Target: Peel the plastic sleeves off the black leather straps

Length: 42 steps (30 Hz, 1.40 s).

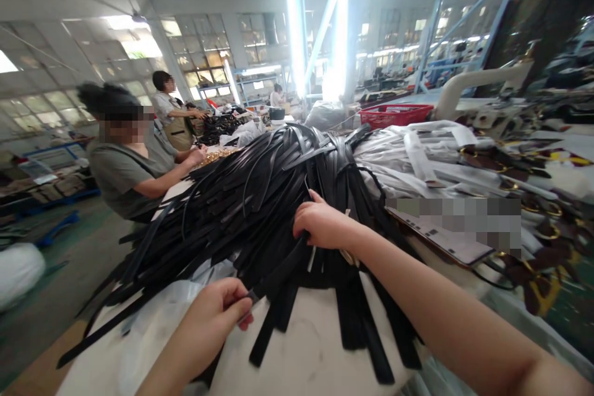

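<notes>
A large heap of black straps (260, 198) covers the table (306, 346), with several strap ends hanging toward me. At the lower middle, my left hand (227, 309) is closed, pinching the end of one black strap between thumb and fingers. That strap runs up and right toward my right hand (322, 223), which is over the heap with its fingers curled around a black strap. The palm side of my right hand is hidden. A thin whitish strip shows just below it. Crumpled clear plastic (162, 315) lies beside my left wrist.
White-wrapped straps (417, 154) with brown ends and gold buckles lie to the right. In front of them is a flat panel (445, 238), partly blurred. A red basket (394, 114) and a sewing machine (492, 99) stand behind. A co-worker (125, 161) works at the left.
</notes>
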Each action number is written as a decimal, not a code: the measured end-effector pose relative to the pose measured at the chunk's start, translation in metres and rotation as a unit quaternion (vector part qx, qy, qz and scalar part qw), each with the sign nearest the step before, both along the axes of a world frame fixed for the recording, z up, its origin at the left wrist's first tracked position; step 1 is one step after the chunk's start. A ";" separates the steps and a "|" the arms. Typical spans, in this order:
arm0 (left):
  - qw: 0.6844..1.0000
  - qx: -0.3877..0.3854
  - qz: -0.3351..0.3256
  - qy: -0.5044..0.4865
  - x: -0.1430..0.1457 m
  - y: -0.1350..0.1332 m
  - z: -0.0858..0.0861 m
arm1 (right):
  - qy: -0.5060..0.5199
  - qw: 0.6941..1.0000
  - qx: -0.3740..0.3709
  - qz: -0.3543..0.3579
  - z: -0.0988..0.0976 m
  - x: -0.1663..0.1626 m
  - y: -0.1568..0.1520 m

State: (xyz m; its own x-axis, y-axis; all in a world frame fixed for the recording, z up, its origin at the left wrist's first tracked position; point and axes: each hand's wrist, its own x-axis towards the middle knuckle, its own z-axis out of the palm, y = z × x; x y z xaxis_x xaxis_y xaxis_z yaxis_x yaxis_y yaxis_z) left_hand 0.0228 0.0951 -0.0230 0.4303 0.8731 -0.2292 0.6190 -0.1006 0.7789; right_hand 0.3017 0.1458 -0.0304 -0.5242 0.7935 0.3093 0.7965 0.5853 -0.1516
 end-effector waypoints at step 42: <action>0.984 0.020 -0.088 0.153 -0.011 -0.005 0.019 | 0.013 0.989 0.062 0.134 0.017 -0.039 -0.042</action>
State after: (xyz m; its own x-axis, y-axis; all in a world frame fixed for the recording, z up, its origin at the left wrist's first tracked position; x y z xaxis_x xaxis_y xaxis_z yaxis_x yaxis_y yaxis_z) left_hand 0.0122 0.0905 -0.0042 0.4916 0.8024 -0.3385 0.7945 -0.2540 0.5516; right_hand 0.2629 0.1036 -0.0135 -0.7002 0.5833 0.4116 0.6077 0.7896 -0.0852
